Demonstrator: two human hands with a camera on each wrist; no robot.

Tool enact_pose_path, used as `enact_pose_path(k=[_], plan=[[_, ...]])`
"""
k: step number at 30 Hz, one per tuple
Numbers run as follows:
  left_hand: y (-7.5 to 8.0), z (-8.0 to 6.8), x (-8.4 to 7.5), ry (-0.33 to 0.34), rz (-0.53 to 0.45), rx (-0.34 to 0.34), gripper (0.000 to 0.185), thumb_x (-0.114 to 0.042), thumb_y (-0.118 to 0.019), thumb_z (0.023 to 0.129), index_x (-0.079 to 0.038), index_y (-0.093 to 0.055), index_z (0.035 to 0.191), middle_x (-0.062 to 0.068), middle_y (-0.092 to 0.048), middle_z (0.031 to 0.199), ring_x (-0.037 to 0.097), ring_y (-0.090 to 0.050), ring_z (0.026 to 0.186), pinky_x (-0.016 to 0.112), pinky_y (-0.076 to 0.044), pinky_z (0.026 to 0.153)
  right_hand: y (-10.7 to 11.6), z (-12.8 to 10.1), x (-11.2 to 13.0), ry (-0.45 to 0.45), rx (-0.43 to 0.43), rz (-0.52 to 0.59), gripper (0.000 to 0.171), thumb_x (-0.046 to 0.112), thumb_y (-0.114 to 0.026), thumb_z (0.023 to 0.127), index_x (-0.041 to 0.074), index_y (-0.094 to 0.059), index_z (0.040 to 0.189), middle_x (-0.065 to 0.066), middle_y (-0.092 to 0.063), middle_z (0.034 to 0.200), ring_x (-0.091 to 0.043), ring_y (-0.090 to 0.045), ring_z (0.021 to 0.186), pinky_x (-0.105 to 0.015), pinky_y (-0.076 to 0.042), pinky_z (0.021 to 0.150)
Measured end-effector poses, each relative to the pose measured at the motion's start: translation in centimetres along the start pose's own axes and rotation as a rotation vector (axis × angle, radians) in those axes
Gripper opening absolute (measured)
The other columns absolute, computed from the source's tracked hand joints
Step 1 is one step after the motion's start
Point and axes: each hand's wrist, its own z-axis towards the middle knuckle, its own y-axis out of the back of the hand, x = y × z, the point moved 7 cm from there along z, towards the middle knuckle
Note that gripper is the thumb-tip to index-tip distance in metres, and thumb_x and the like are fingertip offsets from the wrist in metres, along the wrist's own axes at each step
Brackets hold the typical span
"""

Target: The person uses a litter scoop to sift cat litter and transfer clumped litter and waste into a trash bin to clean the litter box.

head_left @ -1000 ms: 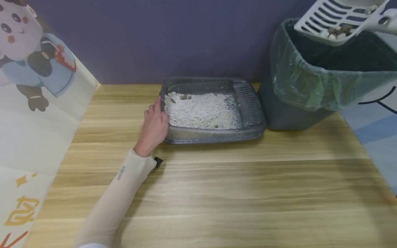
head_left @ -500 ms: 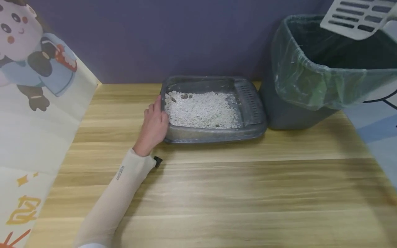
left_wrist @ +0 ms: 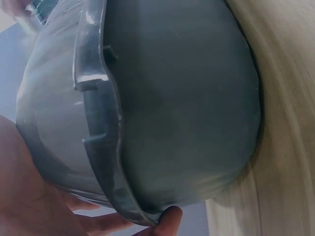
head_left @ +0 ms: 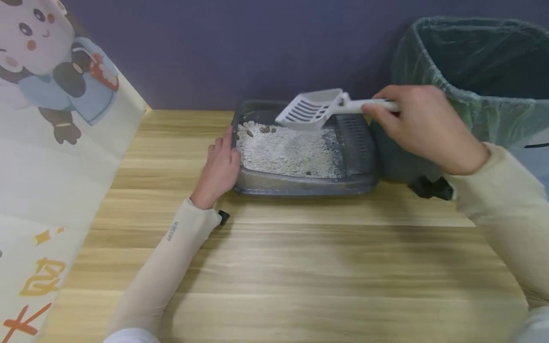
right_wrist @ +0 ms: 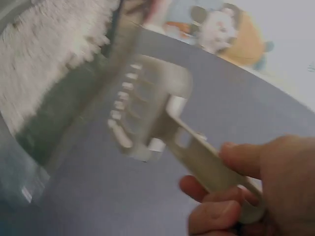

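A grey litter box (head_left: 304, 186) holds pale litter (head_left: 291, 152), with a few brown clumps (head_left: 268, 129) near its back left. My left hand (head_left: 218, 166) grips the box's left rim; in the left wrist view its fingertips (left_wrist: 170, 221) curl at the rim's edge. Above the box, my right hand (head_left: 422, 126) holds a white slotted litter scoop (head_left: 310, 108) by its handle, the head pointing left over the litter. Seen from the right wrist, the blurred scoop (right_wrist: 157, 103) carries nothing visible, and thumb and fingers wrap its handle (right_wrist: 206, 164).
A dark bin lined with a thin green bag (head_left: 450, 93) stands right of the box, partly behind the right hand. A purple wall (head_left: 240, 52) rises close behind the box. A white wall with cartoon prints (head_left: 81, 162) borders the wooden surface (head_left: 300, 267) at left.
The scoop, carrying clumps over the bin a second ago, tipped there and has come left above the litter box, bringing the right hand into view. The left hand stays on the rim.
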Motion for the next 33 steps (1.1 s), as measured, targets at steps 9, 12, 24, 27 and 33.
enact_pose_path(k=[9, 12, 24, 27, 33], plan=[[-0.6, 0.2, -0.6, -0.040, 0.011, -0.008, 0.058, -0.025, -0.026, 0.100, -0.007, -0.009, 0.152, 0.025, -0.030, 0.143, 0.039, -0.033, 0.121, 0.051, -0.032, 0.101, -9.4, 6.5, -1.3, -0.069, 0.507, 0.102, 0.052, 0.040, -0.043, 0.099, -0.002, -0.058, 0.126, -0.012, -0.058, 0.062, -0.022, -0.044, 0.044, -0.040, -0.042, 0.061], [-0.6, 0.2, -0.6, -0.044, 0.017, -0.021, 0.058, -0.023, -0.027, 0.100, -0.007, -0.010, 0.152, 0.024, -0.031, 0.143, 0.037, -0.034, 0.120, 0.050, -0.033, 0.101, -10.7, 8.1, -1.6, -0.090, 0.617, 0.113, 0.056, 0.042, -0.043, 0.099, -0.003, -0.053, 0.131, -0.021, -0.064, 0.100, -0.029, -0.058, 0.074, -0.045, -0.044, 0.074], [-0.3, 0.4, -0.4, -0.062, 0.022, -0.018, 0.057, -0.021, -0.028, 0.100, -0.007, -0.009, 0.152, 0.022, -0.033, 0.142, 0.036, -0.035, 0.118, 0.048, -0.034, 0.100, -18.0, 9.4, -1.8, -0.042, 0.776, 0.208, 0.054, 0.038, -0.040, 0.100, -0.001, -0.041, 0.138, -0.021, -0.049, 0.128, -0.033, -0.051, 0.108, -0.049, -0.042, 0.085], [0.0, 0.4, -0.1, -0.057, 0.019, -0.019, 0.057, -0.021, -0.028, 0.100, -0.007, -0.009, 0.152, 0.022, -0.033, 0.141, 0.036, -0.035, 0.116, 0.048, -0.034, 0.099, -19.0, 9.4, -1.4, -0.027, 0.759, 0.232, 0.048, 0.037, -0.038, 0.101, 0.003, -0.042, 0.134, -0.019, -0.051, 0.117, -0.029, -0.052, 0.093, -0.045, -0.042, 0.076], [0.2, 0.2, 0.4, -0.044, 0.018, -0.017, 0.057, -0.024, -0.026, 0.100, -0.008, -0.009, 0.152, 0.021, -0.032, 0.143, 0.035, -0.034, 0.117, 0.048, -0.034, 0.099, -20.6, 9.1, -1.9, -0.009, 0.740, 0.307, 0.042, 0.037, -0.039, 0.100, 0.007, -0.042, 0.129, -0.017, -0.051, 0.104, -0.025, -0.044, 0.074, -0.040, -0.037, 0.068]])
